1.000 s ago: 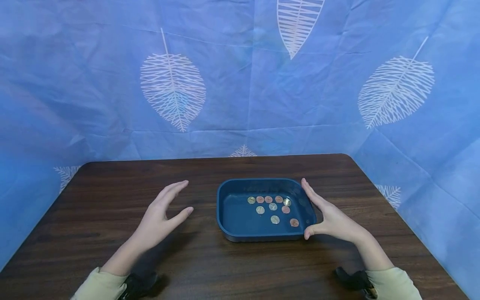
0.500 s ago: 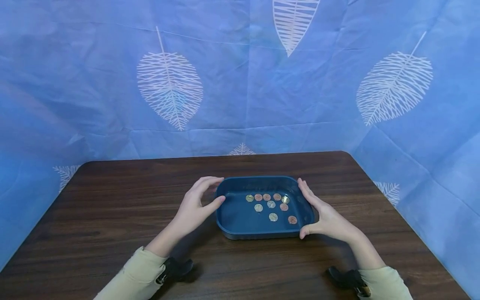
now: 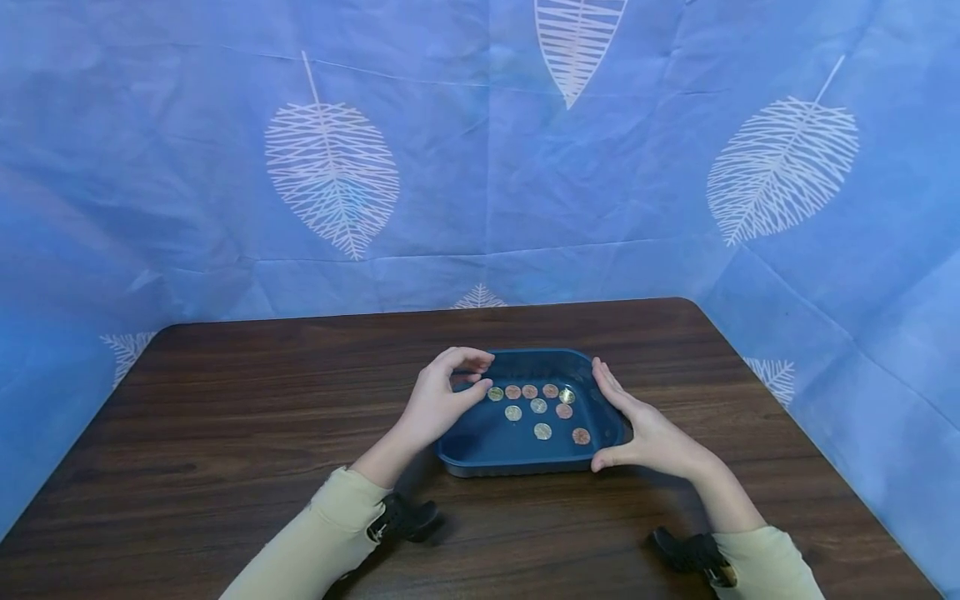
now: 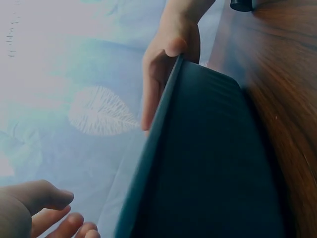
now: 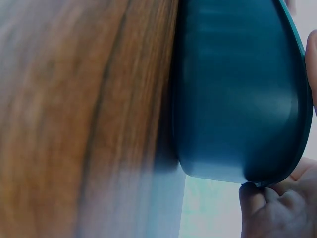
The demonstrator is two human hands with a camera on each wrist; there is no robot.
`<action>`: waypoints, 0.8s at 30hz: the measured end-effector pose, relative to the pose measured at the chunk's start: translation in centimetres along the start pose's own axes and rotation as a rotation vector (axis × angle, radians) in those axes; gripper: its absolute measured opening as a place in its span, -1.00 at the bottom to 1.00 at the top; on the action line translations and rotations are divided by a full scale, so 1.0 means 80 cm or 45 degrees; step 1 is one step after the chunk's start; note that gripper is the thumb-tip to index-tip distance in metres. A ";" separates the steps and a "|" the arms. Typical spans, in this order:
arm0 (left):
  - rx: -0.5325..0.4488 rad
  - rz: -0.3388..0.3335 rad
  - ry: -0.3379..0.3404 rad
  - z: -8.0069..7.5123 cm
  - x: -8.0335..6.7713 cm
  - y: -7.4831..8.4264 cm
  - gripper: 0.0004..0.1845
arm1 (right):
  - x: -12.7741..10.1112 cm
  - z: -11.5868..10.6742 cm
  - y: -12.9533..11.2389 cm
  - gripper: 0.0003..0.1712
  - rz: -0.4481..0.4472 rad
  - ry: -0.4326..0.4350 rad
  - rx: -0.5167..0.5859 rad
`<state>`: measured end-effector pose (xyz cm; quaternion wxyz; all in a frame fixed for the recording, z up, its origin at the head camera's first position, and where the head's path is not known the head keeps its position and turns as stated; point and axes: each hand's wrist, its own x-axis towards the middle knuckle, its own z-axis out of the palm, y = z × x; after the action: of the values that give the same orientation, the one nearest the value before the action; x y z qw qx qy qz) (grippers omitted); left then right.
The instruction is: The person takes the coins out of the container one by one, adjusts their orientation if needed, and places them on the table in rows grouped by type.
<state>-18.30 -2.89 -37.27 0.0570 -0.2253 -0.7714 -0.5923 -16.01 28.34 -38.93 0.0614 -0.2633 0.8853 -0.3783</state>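
The oblong blue plastic tray (image 3: 480, 443) was best steadied by the clasping right hand (image 3: 656, 437), fingers of the left hand (image 3: 438, 397) parted.

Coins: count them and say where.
10 coins in the tray: five in the far row, three in the middle, two in the near row; the left hand may hide others.

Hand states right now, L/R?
Left hand: open above the blue tray, nothing visibly held.
Right hand: holding the tray's right end.
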 end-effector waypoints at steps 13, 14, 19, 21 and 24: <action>0.112 -0.096 -0.300 0.031 0.028 -0.021 -0.75 | -0.002 0.002 0.002 0.36 0.001 -0.012 0.020; 0.119 -0.114 -0.320 0.032 0.029 -0.022 -0.75 | -0.002 0.002 0.002 0.36 0.002 -0.013 0.019; 0.127 -0.220 -0.404 0.035 0.033 -0.024 -0.75 | -0.002 0.002 0.000 0.36 0.008 -0.006 0.012; 0.157 -0.237 -0.435 0.036 0.034 -0.025 -0.75 | -0.002 0.001 0.000 0.36 0.009 -0.004 0.014; 0.260 -0.230 -0.492 0.039 0.036 -0.027 -0.73 | -0.002 0.000 0.000 0.35 0.008 -0.003 0.022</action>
<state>-21.19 0.40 -39.11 -0.1223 -0.2577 -0.8410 -0.4597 -15.85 28.44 -38.96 0.0660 -0.2603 0.8828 -0.3854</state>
